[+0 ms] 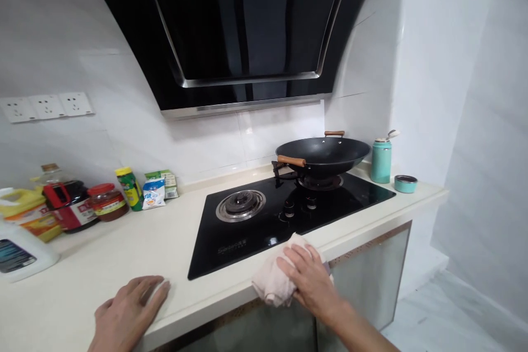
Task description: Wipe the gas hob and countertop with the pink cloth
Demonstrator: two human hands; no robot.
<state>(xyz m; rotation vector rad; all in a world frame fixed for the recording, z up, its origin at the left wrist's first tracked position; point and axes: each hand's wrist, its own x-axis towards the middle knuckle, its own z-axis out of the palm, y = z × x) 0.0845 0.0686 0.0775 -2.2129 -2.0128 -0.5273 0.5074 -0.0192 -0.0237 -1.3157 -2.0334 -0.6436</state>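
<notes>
My right hand [307, 278] grips a pale pink cloth [274, 280] and presses it on the front edge of the counter, just before the black gas hob [243, 242]. Part of the cloth hangs over the edge. To the left, my left hand [130, 305] rests on the cream countertop [173, 253] with its fingers stretched out and nothing in them. On the hob's right burner sits a black wok [325, 154] with wooden handles. The left burner [241, 205] is bare.
Along the wall at left stand a white bottle [25, 250], a dark sauce jug [70, 203], a red-lidded jar [107, 202], a green shaker [130, 190] and a packet [154, 193]. A teal flask [381, 161] and its cup [406, 184] stand at right. A range hood [247, 27] hangs above.
</notes>
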